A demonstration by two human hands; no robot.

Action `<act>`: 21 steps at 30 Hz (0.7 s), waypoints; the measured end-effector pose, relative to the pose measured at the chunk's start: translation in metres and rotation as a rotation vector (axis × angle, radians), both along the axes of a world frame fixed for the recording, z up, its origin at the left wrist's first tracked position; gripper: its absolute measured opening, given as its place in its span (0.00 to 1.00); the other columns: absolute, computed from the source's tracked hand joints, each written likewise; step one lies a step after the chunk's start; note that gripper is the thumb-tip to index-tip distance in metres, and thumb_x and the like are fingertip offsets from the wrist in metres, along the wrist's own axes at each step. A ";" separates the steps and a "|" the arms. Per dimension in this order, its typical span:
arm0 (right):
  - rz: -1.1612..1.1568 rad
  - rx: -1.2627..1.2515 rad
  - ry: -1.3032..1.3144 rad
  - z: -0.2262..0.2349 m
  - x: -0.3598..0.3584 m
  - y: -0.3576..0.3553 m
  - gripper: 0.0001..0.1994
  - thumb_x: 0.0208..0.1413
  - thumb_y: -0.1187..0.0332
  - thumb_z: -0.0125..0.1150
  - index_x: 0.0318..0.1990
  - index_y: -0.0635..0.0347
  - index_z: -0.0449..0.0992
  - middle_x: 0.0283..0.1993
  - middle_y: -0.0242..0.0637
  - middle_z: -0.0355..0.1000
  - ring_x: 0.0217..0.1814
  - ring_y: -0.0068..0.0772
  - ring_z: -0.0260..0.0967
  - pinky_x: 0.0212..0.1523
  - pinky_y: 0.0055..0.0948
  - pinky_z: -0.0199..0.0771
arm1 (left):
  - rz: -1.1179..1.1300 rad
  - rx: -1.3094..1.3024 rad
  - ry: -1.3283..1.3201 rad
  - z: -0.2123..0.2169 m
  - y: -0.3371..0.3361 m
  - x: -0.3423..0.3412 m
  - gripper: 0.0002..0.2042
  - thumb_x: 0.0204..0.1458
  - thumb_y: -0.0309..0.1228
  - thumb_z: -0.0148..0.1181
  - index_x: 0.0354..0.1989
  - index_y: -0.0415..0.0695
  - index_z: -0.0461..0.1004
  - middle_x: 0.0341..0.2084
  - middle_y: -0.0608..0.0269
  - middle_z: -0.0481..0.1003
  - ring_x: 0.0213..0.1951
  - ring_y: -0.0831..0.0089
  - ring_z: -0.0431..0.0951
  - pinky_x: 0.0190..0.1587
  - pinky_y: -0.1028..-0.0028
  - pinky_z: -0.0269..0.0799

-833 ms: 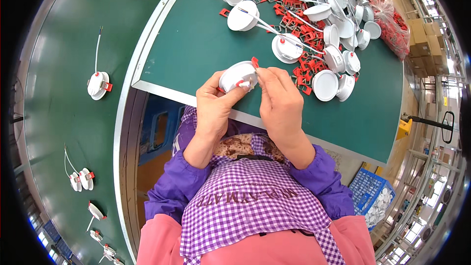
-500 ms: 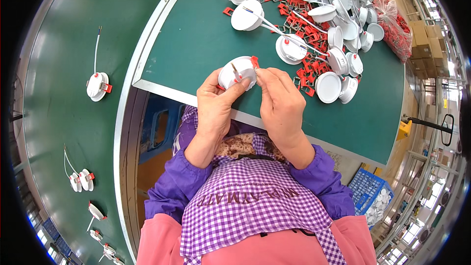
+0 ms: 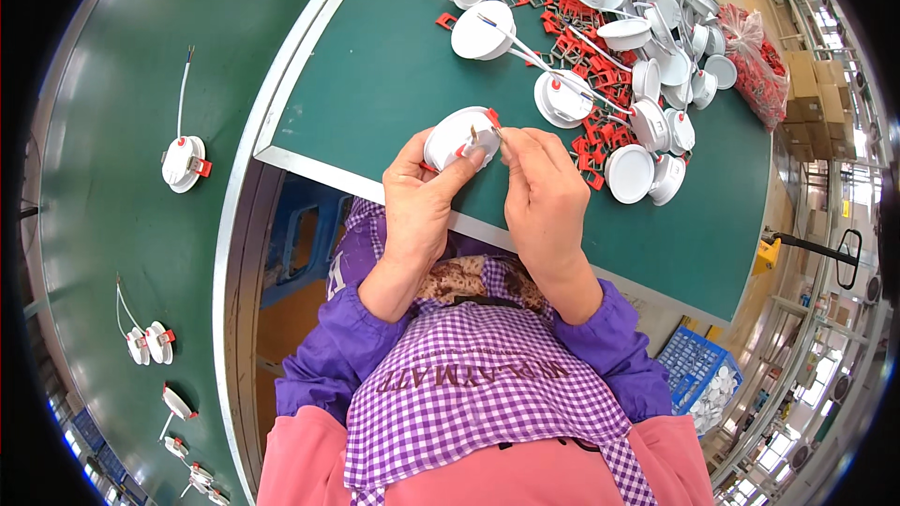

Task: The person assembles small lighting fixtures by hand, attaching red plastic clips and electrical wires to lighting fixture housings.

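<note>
My left hand (image 3: 415,206) is closed round a white round downlight (image 3: 446,139), its thumb on the back by the short cable. A red spring clip (image 3: 492,117) sits at the light's far right rim. My right hand (image 3: 547,201) pinches at that clip's metal part; the fingertips hide most of it. Another bit of red shows at the rim beside my left fingers. Both hands are above the near edge of the green table (image 3: 347,112).
White downlights (image 3: 628,173) with cables and a heap of red clips (image 3: 600,84) lie at the far right. Behind them is a clear bag of red parts (image 3: 753,66). Along the left runs a green belt (image 3: 103,206) carrying clipped downlights (image 3: 184,164). A blue crate (image 3: 694,365) stands low right.
The downlight has tilted, and its cable end now points more toward me. Both hands have shifted slightly right with it, my right fingers still at the clip.
</note>
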State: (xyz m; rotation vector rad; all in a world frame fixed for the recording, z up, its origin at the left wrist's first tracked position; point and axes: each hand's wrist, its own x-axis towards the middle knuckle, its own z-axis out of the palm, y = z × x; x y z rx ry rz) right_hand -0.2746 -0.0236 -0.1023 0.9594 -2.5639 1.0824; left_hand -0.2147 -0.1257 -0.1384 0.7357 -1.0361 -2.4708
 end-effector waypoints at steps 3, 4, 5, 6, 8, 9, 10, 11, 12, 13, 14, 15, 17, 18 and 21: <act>-0.006 -0.019 -0.022 -0.001 -0.001 0.001 0.10 0.52 0.83 0.56 0.42 0.67 0.76 0.36 0.42 0.74 0.32 0.34 0.74 0.32 0.27 0.75 | -0.018 0.013 -0.006 0.001 0.000 -0.001 0.15 0.48 0.19 0.65 0.45 0.35 0.74 0.38 0.61 0.77 0.39 0.78 0.77 0.44 0.79 0.73; -0.006 -0.018 -0.021 -0.001 -0.001 0.000 0.10 0.52 0.83 0.56 0.42 0.67 0.76 0.36 0.42 0.74 0.32 0.34 0.74 0.32 0.27 0.75 | -0.025 -0.005 -0.013 0.000 0.000 -0.002 0.15 0.48 0.20 0.65 0.45 0.35 0.74 0.37 0.61 0.77 0.39 0.79 0.77 0.44 0.79 0.73; -0.012 -0.024 -0.025 -0.001 -0.001 0.000 0.10 0.52 0.83 0.56 0.41 0.67 0.76 0.36 0.42 0.74 0.32 0.34 0.74 0.32 0.27 0.75 | -0.032 -0.023 -0.020 0.000 0.000 -0.002 0.15 0.48 0.20 0.65 0.45 0.35 0.74 0.37 0.62 0.77 0.38 0.79 0.76 0.43 0.79 0.73; -0.017 -0.032 -0.028 -0.001 -0.001 0.000 0.10 0.52 0.83 0.56 0.41 0.67 0.76 0.36 0.42 0.74 0.32 0.33 0.75 0.32 0.26 0.75 | -0.032 -0.022 -0.019 0.000 0.000 -0.003 0.15 0.48 0.20 0.65 0.45 0.35 0.74 0.37 0.62 0.77 0.38 0.79 0.76 0.43 0.79 0.73; -0.022 -0.028 -0.032 -0.001 -0.002 0.000 0.09 0.52 0.83 0.56 0.41 0.67 0.76 0.36 0.42 0.74 0.32 0.33 0.75 0.32 0.26 0.75 | -0.055 -0.041 -0.021 -0.001 -0.001 -0.005 0.15 0.48 0.21 0.65 0.45 0.35 0.74 0.36 0.63 0.77 0.37 0.80 0.76 0.42 0.80 0.72; -0.027 -0.027 -0.036 -0.001 -0.002 0.000 0.09 0.52 0.83 0.56 0.41 0.67 0.76 0.36 0.42 0.74 0.32 0.33 0.74 0.32 0.26 0.75 | -0.053 -0.041 -0.019 -0.002 -0.001 -0.006 0.15 0.48 0.21 0.65 0.45 0.35 0.74 0.36 0.63 0.77 0.37 0.80 0.76 0.42 0.80 0.72; -0.024 -0.026 -0.036 -0.001 -0.003 0.000 0.09 0.52 0.83 0.56 0.41 0.67 0.76 0.36 0.42 0.74 0.32 0.33 0.74 0.32 0.26 0.75 | -0.049 -0.036 -0.016 -0.003 -0.001 -0.006 0.15 0.48 0.21 0.66 0.45 0.36 0.74 0.36 0.63 0.77 0.37 0.80 0.76 0.41 0.80 0.72; -0.017 -0.019 -0.027 -0.002 -0.004 0.000 0.09 0.52 0.83 0.57 0.41 0.67 0.76 0.36 0.43 0.74 0.32 0.33 0.74 0.32 0.26 0.75 | -0.044 -0.030 -0.013 -0.004 -0.001 -0.007 0.15 0.48 0.22 0.66 0.45 0.36 0.74 0.35 0.63 0.77 0.36 0.81 0.76 0.41 0.81 0.72; -0.011 -0.012 -0.019 -0.002 -0.004 -0.001 0.09 0.52 0.82 0.57 0.41 0.67 0.76 0.36 0.43 0.74 0.32 0.33 0.74 0.31 0.27 0.75 | -0.043 -0.028 -0.014 -0.004 -0.002 -0.006 0.15 0.48 0.22 0.66 0.45 0.36 0.74 0.35 0.63 0.77 0.36 0.81 0.76 0.41 0.81 0.72; -0.009 -0.009 -0.021 -0.004 -0.004 -0.002 0.09 0.52 0.82 0.57 0.41 0.67 0.76 0.36 0.43 0.74 0.32 0.33 0.74 0.31 0.27 0.75 | -0.055 -0.049 -0.029 -0.004 -0.003 -0.006 0.15 0.47 0.22 0.67 0.44 0.36 0.75 0.35 0.64 0.77 0.36 0.81 0.76 0.41 0.81 0.72; -0.015 -0.012 0.000 -0.006 -0.003 -0.005 0.09 0.52 0.82 0.57 0.41 0.67 0.76 0.36 0.43 0.74 0.31 0.33 0.74 0.31 0.27 0.75 | -0.067 -0.070 -0.045 -0.004 -0.004 -0.005 0.15 0.47 0.22 0.67 0.44 0.36 0.75 0.35 0.64 0.77 0.36 0.81 0.75 0.40 0.81 0.72; -0.027 -0.018 0.027 -0.006 -0.003 -0.005 0.09 0.52 0.82 0.57 0.41 0.67 0.76 0.35 0.43 0.74 0.31 0.33 0.75 0.31 0.27 0.75 | -0.070 -0.071 -0.041 -0.004 -0.004 -0.006 0.15 0.47 0.22 0.67 0.44 0.36 0.75 0.35 0.64 0.77 0.36 0.81 0.75 0.40 0.81 0.72; -0.038 -0.025 0.013 -0.006 -0.004 -0.002 0.08 0.52 0.82 0.57 0.40 0.67 0.76 0.35 0.42 0.74 0.31 0.33 0.75 0.31 0.26 0.75 | -0.078 -0.073 -0.032 -0.003 -0.003 -0.008 0.14 0.47 0.23 0.67 0.43 0.36 0.75 0.34 0.64 0.77 0.35 0.81 0.75 0.40 0.81 0.72; -0.043 -0.030 -0.009 -0.006 -0.004 -0.003 0.08 0.52 0.82 0.57 0.40 0.67 0.76 0.34 0.42 0.74 0.30 0.33 0.75 0.31 0.26 0.75 | -0.076 -0.072 -0.032 -0.004 -0.005 -0.008 0.14 0.47 0.23 0.67 0.43 0.36 0.75 0.34 0.64 0.77 0.35 0.81 0.75 0.40 0.81 0.72; -0.001 -0.087 -0.164 -0.006 -0.007 -0.002 0.07 0.50 0.81 0.58 0.38 0.67 0.75 0.34 0.43 0.74 0.32 0.41 0.74 0.32 0.32 0.74 | -0.123 -0.082 -0.033 -0.006 -0.009 -0.007 0.14 0.47 0.23 0.67 0.43 0.36 0.75 0.34 0.64 0.77 0.35 0.82 0.75 0.39 0.81 0.71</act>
